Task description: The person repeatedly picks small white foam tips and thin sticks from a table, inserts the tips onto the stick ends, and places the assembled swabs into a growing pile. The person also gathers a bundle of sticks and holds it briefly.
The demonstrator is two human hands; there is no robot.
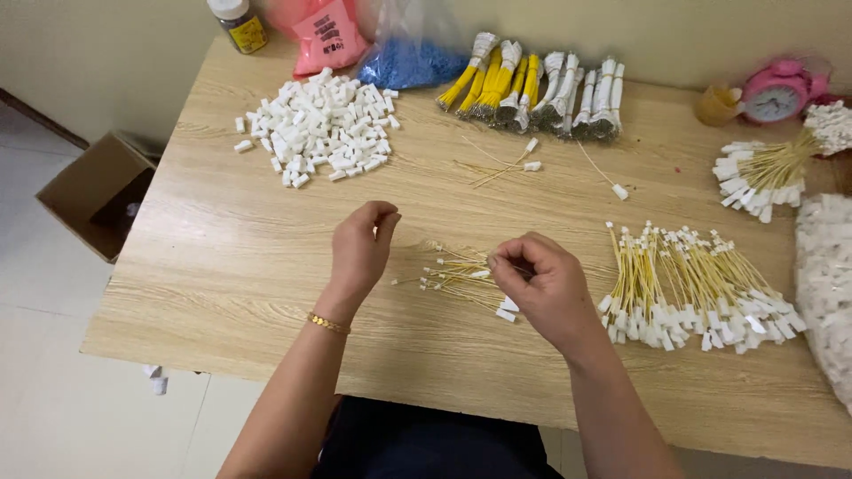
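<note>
My left hand (362,248) hovers over the wooden table (222,266), thumb and forefinger pinched together; whether something tiny sits between them cannot be told. My right hand (541,284) pinches one thin yellow wire out of a small loose bundle of yellow wires with white plugs (457,275) that lies between both hands. A heap of small white plastic connectors (319,129) lies at the far left. A large fanned pile of finished yellow wires with white plugs (692,288) lies to the right of my right hand.
Bound yellow and white wire bundles (541,89) line the far edge, beside a blue bag (408,62) and a pink bag (327,35). A pink alarm clock (777,93), another wire bunch (768,173), a brown bottle (238,25) and an open cardboard box (93,191) on the floor surround the table.
</note>
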